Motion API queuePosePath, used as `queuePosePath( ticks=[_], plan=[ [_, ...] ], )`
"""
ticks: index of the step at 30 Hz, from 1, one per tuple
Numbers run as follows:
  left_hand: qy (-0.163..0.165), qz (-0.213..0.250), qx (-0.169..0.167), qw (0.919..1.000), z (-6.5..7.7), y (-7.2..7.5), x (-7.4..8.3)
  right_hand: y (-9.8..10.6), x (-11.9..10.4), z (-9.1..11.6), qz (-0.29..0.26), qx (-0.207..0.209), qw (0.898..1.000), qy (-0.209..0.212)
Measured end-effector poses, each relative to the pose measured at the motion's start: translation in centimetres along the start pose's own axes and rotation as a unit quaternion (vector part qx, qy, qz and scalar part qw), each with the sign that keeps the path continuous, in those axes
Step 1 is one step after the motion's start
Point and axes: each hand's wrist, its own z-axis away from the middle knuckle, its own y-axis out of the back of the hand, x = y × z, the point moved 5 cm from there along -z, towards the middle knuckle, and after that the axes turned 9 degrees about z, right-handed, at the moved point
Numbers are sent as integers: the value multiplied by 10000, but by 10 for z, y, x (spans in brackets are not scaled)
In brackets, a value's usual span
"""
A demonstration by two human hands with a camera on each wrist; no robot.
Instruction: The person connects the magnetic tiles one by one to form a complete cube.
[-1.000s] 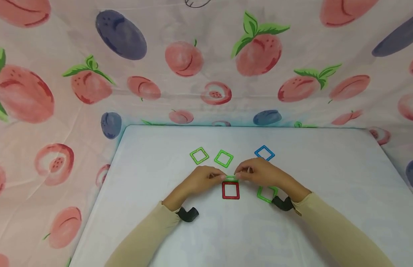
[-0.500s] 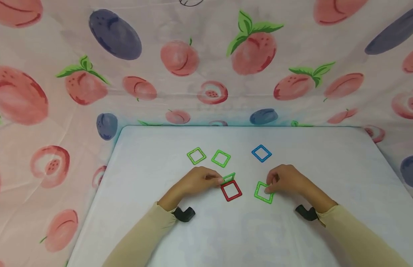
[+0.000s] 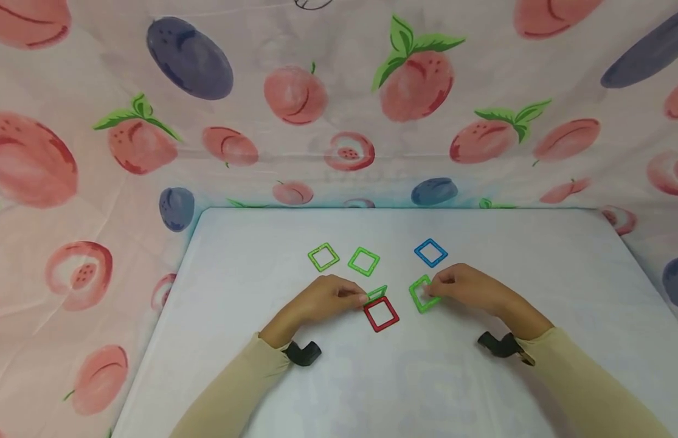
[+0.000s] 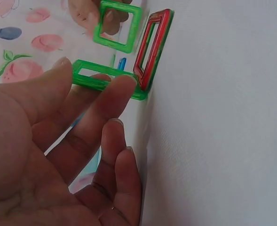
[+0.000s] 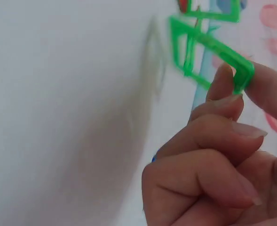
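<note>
My left hand (image 3: 329, 298) pinches a green square magnetic tile (image 4: 93, 84) between thumb and fingers. This tile stands tilted up along the far edge of a red square magnetic tile (image 3: 388, 325), which lies flat on the white table. The left wrist view shows the two meeting at their edges. To the right, my right hand (image 3: 470, 291) pinches a second green magnetic tile (image 5: 213, 44) by one corner, thumb against fingertips. That tile is held up off the table, its shadow below, a short gap right of the red one. The remaining right fingers are curled in.
Two more green tiles (image 3: 363, 275) (image 3: 323, 269) lie flat beyond the left hand. A blue tile (image 3: 438, 261) lies flat beyond the right hand. Fruit-print cloth (image 3: 295, 158) rises behind the table's far edge. A black device (image 3: 303, 353) sits at the left wrist, another (image 3: 500, 344) at the right.
My right hand left the upright green tile, moved right, took hold of the flat green tile and lifted it back leftward. The left hand stayed; the red tile turned a little.
</note>
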Motion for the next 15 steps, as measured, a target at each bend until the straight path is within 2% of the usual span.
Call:
queuePosePath(
  ticks=[5, 11, 15],
  plan=[
    [32, -3, -57, 10000, 1, -1, -1, -10, -14, -10, -236, -145, 9992, 304],
    [-24, -7, -53, 10000, 1, -2, 1, -19, -30, -20, -16, -189, 9985, 517],
    [-106, -51, -44, 9999, 1, -2, 3, -23, -37, -26, 74, -245, 9985, 493]
  ],
)
